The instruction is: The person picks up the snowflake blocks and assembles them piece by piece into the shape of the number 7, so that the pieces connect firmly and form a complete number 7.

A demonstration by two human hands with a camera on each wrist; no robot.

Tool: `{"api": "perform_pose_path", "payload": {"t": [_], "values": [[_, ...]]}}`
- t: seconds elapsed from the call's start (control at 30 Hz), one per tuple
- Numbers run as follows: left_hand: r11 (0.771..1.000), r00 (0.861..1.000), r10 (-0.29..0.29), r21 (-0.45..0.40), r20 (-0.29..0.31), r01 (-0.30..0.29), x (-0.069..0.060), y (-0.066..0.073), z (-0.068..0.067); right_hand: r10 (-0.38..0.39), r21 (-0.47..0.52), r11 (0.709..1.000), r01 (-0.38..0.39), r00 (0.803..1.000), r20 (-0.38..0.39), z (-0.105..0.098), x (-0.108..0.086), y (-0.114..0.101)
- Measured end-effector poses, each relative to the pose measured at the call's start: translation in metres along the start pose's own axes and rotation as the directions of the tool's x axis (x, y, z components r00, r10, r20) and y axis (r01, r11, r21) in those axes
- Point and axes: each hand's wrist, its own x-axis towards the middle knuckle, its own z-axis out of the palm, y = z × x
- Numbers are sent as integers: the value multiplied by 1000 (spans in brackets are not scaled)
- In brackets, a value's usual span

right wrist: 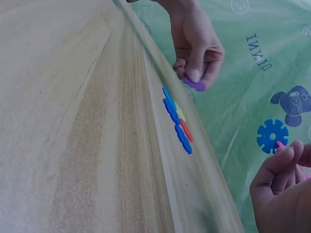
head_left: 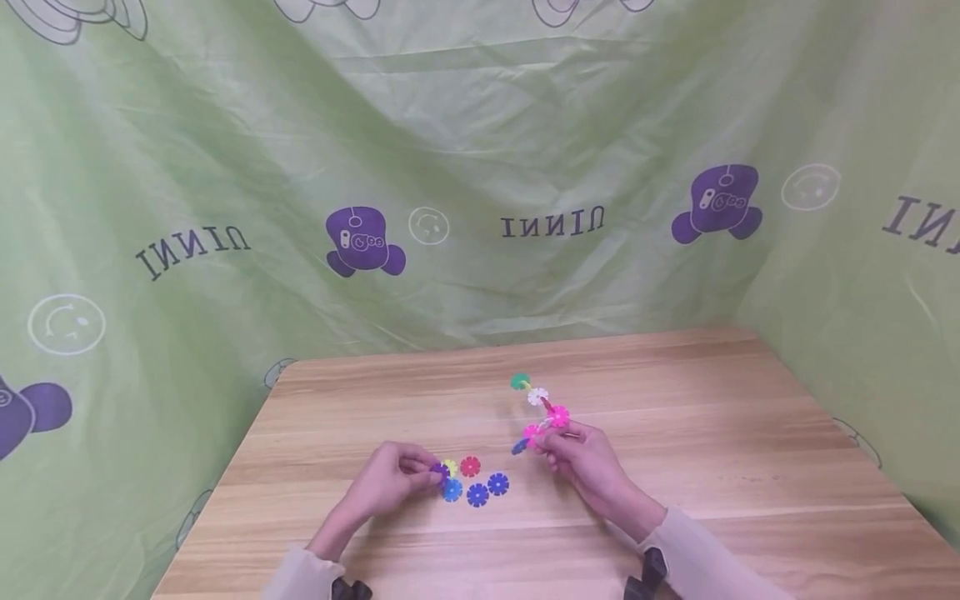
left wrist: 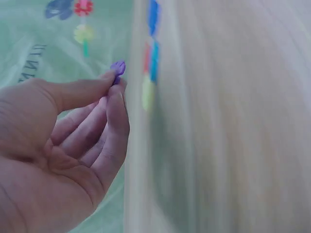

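My left hand (head_left: 386, 479) pinches a purple notched disc (left wrist: 118, 68) between thumb and fingertips, held up above the table. My right hand (head_left: 588, 467) grips a chain of interlocked notched discs by a pink disc (head_left: 532, 434). Along this chain I see a blue disc (right wrist: 272, 136) at the near end, another pink disc (head_left: 559, 416), a white disc (head_left: 537, 397) and a green disc (head_left: 520, 382) at the far end. Fingers hide part of the chain. Loose on the table near the left hand lie a light blue disc (head_left: 452, 490), a yellow disc (head_left: 450, 466) and a red disc (head_left: 470, 467).
Two dark blue discs (head_left: 477, 495) lie side by side between the hands. The wood-grain table (head_left: 675, 392) reaches back to a green printed cloth (head_left: 465, 283) that hangs behind and at both sides.
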Motion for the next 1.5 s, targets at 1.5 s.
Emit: {"api": "perform_pose_path", "payload": {"t": [1.5], "values": [[896, 989, -51, -431, 141, 107, 41, 56, 62, -86, -13, 996, 86, 996, 24, 2, 1, -5]]}}
